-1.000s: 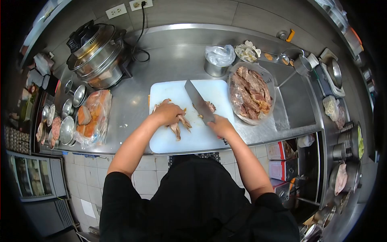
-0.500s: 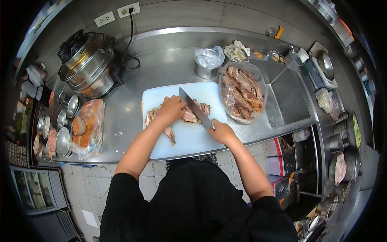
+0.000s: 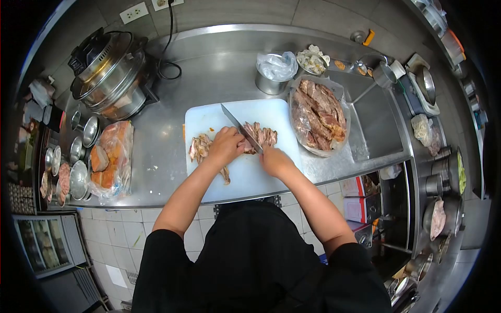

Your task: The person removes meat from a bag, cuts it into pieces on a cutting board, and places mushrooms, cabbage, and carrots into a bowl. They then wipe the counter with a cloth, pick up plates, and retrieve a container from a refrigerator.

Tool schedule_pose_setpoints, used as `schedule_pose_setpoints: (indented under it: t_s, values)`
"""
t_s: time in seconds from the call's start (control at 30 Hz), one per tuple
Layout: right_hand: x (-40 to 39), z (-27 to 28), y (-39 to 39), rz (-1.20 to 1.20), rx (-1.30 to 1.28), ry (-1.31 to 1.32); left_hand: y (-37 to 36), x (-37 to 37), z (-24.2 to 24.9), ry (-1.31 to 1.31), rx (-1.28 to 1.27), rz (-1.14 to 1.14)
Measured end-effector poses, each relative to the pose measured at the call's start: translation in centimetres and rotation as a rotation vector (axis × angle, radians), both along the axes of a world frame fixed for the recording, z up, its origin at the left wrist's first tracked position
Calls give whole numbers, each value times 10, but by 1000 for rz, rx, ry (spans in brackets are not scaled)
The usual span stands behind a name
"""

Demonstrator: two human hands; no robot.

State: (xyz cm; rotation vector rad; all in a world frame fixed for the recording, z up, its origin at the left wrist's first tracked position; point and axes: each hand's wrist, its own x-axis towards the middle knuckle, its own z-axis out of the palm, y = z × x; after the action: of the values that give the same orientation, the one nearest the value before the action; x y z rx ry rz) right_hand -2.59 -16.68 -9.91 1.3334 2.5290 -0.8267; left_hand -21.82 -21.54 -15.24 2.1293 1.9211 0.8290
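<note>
On a white cutting board (image 3: pixel 250 182), my right hand (image 3: pixel 276 161) grips the handle of a large knife (image 3: pixel 240 125), its blade angled up and to the left. Curled fingers of my left hand (image 3: pixel 226 146) press on a piece of meat (image 3: pixel 249 148) right beside the blade. Cut slices of meat (image 3: pixel 265 134) lie to the right of the knife. Left of my left hand sits a pile of meat scraps (image 3: pixel 200 147), with one strip reaching down toward the board's front. My left hand partly hides the piece it holds.
Right of the board stands a plastic-lined container of meat strips (image 3: pixel 319 112), next to a sink (image 3: pixel 381 130). Behind are a metal pot with a plastic bag (image 3: pixel 274 70) and a bowl of scraps (image 3: pixel 313 61). Leftward are bagged orange blocks (image 3: pixel 112 156), metal bowls (image 3: pixel 79 180) and a glass-sided cooker (image 3: pixel 112 78).
The knife and my right hand have moved left and closer to my left hand. More slices now lie right of the blade. The view has shifted slightly.
</note>
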Motion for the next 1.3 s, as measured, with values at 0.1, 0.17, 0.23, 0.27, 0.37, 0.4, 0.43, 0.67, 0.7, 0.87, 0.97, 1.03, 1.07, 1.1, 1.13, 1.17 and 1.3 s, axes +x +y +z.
schedule_pose_setpoints:
  t_s: [0.1,0.17,0.23,0.27,0.37,0.4,0.43,0.67,0.7,0.87,0.97,1.03,1.07,1.1,1.13,1.17,1.3]
  values:
    - [-7,-28,27,127,70,101,-2,1,0,-15,19,8]
    - [-5,37,20,57,-102,46,-2,0,-1,-27,-5,16]
    - [-6,61,12,-8,-287,-13,-1,-1,-3,-21,14,7]
    - [-5,61,6,-42,-311,-41,-1,-2,-4,-7,41,-8]
    - [-11,6,1,-77,-182,-13,0,0,-3,-51,2,24]
    - [-16,-12,6,-6,-12,75,2,-1,-3,-51,7,24]
    - [-20,-31,13,66,157,164,2,-2,-5,-56,17,13]
    - [-14,19,3,-89,-261,81,-2,-4,-8,-96,9,12]
    - [-12,5,0,-142,-218,131,-2,-5,-8,-99,7,9]
    - [-24,3,13,-173,-235,195,3,-21,-6,-160,-29,-144]
    - [-20,21,9,-112,-157,119,5,-31,-3,-181,-112,-152]
    - [-12,32,2,-78,-140,102,5,-31,1,-150,-108,-168]
    - [-9,38,-1,-50,-121,83,6,-30,2,-121,-103,-190]
    - [-7,47,-7,-55,-126,82,6,-29,2,-123,-108,-195]
    - [-6,56,-12,-81,-158,8,6,-28,0,-108,-104,-190]
    - [-7,59,-15,-106,-189,-64,7,-28,0,-92,-98,-184]
    - [-21,-51,0,38,282,214,8,-29,0,-90,-109,-188]
